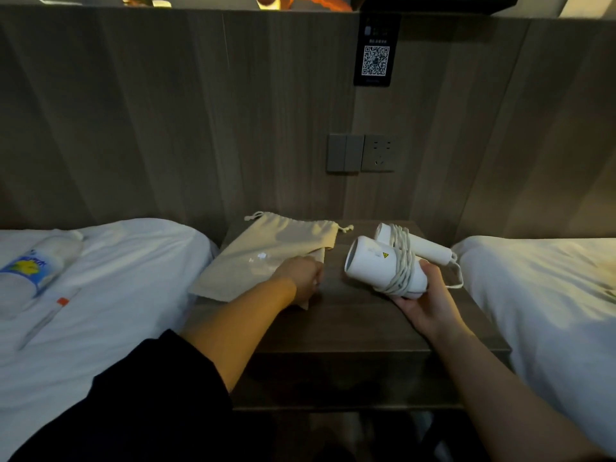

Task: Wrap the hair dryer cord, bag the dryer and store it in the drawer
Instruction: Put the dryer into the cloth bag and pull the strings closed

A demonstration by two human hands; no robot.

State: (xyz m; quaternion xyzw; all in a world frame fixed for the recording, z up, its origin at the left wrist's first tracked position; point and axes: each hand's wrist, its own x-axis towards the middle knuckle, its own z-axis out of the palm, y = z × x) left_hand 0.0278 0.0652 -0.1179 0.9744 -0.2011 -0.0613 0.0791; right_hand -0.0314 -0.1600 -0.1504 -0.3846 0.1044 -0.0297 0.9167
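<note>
Holding the white hair dryer (pixel 375 266) up in the right hand (pixel 425 303), cord (pixel 401 261) wound round it, just over the nightstand (pixel 350 325). Gripping the near corner of the flat drawstring bag (pixel 266 248) with the left hand (pixel 301 275), apart from the right. Near a plastic bottle (pixel 36 266) on the left bed (pixel 133 288).

Right hand (pixel 420 303) holds white hair dryer (pixel 383 266) above nightstand (pixel 360 325) right edge, cord (pixel 401 261) wound round body. Left hand (pixel 301 273) grips beige drawstring bag (pixel 273 248) lying flat at nightstand left edge. Bottle (pixel 36 268) on left bed (pixel 116 278).
</note>
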